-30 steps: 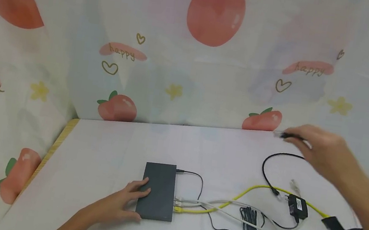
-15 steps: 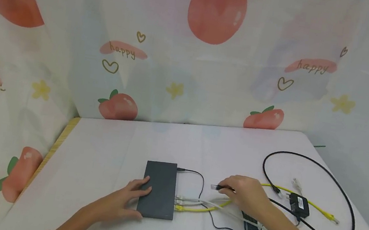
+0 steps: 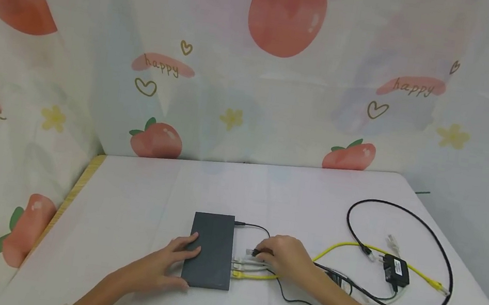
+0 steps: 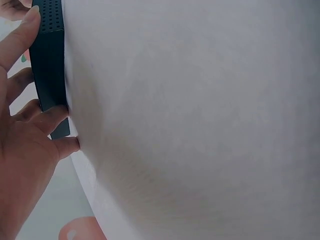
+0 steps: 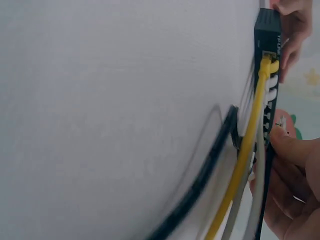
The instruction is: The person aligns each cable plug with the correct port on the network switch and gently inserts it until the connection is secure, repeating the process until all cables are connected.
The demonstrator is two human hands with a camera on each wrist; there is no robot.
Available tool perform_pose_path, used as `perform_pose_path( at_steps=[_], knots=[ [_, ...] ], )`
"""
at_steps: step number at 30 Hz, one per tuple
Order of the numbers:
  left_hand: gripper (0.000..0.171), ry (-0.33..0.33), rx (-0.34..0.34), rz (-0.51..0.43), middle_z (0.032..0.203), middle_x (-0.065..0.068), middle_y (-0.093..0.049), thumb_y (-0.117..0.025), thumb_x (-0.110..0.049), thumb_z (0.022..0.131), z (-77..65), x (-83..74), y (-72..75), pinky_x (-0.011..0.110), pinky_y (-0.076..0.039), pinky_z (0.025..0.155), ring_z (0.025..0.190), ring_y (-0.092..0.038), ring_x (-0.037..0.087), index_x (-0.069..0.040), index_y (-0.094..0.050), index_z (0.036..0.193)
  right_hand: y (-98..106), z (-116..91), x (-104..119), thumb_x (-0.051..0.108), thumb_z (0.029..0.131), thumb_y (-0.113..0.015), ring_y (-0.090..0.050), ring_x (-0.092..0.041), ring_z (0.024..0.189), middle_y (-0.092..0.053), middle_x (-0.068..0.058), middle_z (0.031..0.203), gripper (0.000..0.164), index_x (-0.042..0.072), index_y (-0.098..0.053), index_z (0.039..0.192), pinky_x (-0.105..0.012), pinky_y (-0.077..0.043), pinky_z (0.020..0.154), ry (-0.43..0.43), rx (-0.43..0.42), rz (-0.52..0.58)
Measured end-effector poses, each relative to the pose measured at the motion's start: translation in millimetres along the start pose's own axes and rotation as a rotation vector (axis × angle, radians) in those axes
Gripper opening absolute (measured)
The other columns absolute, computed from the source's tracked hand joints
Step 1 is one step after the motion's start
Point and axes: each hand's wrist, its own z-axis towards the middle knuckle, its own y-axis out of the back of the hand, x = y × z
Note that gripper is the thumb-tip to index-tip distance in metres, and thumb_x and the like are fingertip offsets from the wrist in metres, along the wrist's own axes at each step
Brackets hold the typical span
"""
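A dark flat network switch point(image 3: 211, 268) lies on the white-covered table. My left hand point(image 3: 160, 268) holds it by its left side, fingers over the top and thumb near the front corner. In the left wrist view, its vented end point(image 4: 50, 20) shows beside the thumb. Between thumb and fingers, my right hand point(image 3: 290, 258) pinches a black Ethernet cable by its clear plug point(image 3: 250, 252), just right of the switch's port side and apart from it. Yellow point(image 5: 260, 90) and pale Ethernet cables are plugged into the ports; more open ports show in the right wrist view.
The black cable point(image 3: 449, 275) loops over the right of the table. Near it lie a black power adapter point(image 3: 396, 270), a loose pale plug point(image 3: 393, 242) and the yellow cable's free end point(image 3: 434, 284). A thin power lead point(image 3: 257, 226) enters the switch. A patterned cloth point(image 3: 278, 115) hangs behind.
My right hand has come from the far right, down and leftward to beside the switch, bringing the black cable's plug. The left hand and switch have stayed in place.
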Motion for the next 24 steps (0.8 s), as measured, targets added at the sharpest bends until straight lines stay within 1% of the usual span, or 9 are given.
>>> perform_pose_path(
  at_steps=[2,7,12,18,24],
  knots=[
    [0.078,0.001,-0.003,0.003,0.156,0.002,-0.010,-0.067,-0.048,0.082,-0.7,0.6,0.7,0.049,-0.032,0.103,0.140,-0.016,0.028,-0.012,-0.038,0.145,-5.1,4.0,2.0,0.020,0.079,-0.076,-0.061,-0.004,0.075,-0.069,0.009,0.082,0.012,0.013,-0.075,0.089,-0.027,-0.050,0.067,0.007,0.009,0.024],
    [0.078,0.005,0.002,0.003,0.156,0.002,-0.010,-0.068,-0.048,0.082,-0.2,1.3,0.9,0.048,-0.033,0.103,0.140,-0.016,0.027,-0.013,-0.038,0.145,-11.4,12.8,4.0,0.017,0.080,-0.076,-0.062,-0.006,0.078,-0.070,0.006,0.085,0.013,0.010,-0.074,0.091,-0.027,-0.051,0.069,0.052,0.026,0.078],
    [0.078,0.014,0.017,0.001,0.156,0.001,-0.010,-0.067,-0.049,0.082,3.2,0.1,-0.1,0.048,-0.032,0.104,0.140,-0.017,0.027,-0.014,-0.037,0.145,-13.3,16.6,3.4,0.015,0.080,-0.075,-0.062,-0.007,0.080,-0.070,0.004,0.086,0.013,0.009,-0.074,0.092,-0.026,-0.052,0.069,0.051,0.049,0.111],
    [0.080,0.022,0.016,-0.001,0.156,0.001,-0.009,-0.068,-0.049,0.081,2.2,1.1,-0.1,0.048,-0.032,0.104,0.140,-0.016,0.027,-0.014,-0.037,0.145,-14.7,20.8,5.8,0.015,0.082,-0.074,-0.062,-0.008,0.084,-0.069,0.005,0.089,0.013,0.010,-0.074,0.094,-0.026,-0.051,0.072,0.080,0.098,0.107],
    [0.079,0.017,0.011,-0.011,0.156,0.001,-0.010,-0.068,-0.049,0.081,1.9,1.4,-0.1,0.048,-0.032,0.104,0.140,-0.016,0.027,-0.015,-0.037,0.145,-13.4,21.2,7.7,0.010,0.082,-0.073,-0.062,-0.009,0.085,-0.069,0.003,0.090,0.013,0.009,-0.074,0.095,-0.026,-0.052,0.072,0.073,0.116,0.105]
  ],
)
